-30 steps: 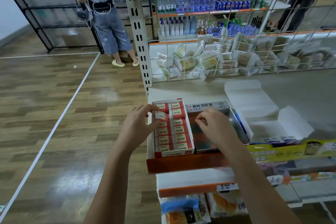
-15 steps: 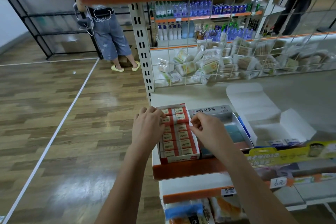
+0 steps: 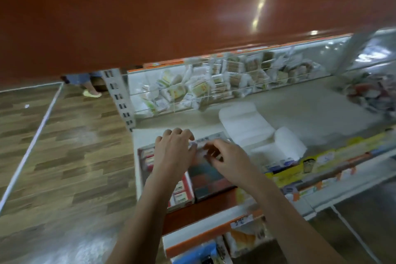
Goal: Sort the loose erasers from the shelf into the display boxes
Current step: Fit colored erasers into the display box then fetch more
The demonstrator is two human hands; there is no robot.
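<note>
Orange-brown and glossy, the upper shelf edge (image 3: 192, 17) blocks the whole top of the view. Below it, at the shelf's (image 3: 300, 109) front left corner, sits a red display box (image 3: 182, 193) of white-labelled erasers, with a second box (image 3: 211, 178) just beside it on the right showing dark red and teal blocks. The left hand (image 3: 173, 152) lies over the red box, fingers curled at the second box's back flap. The right hand (image 3: 227, 161) curls over that second box; whether it pinches anything I cannot tell. An opened white carton (image 3: 246, 126) lies behind. Wire baskets of packets (image 3: 203, 85) line the shelf's back edge. Print is too blurred to read.
</note>
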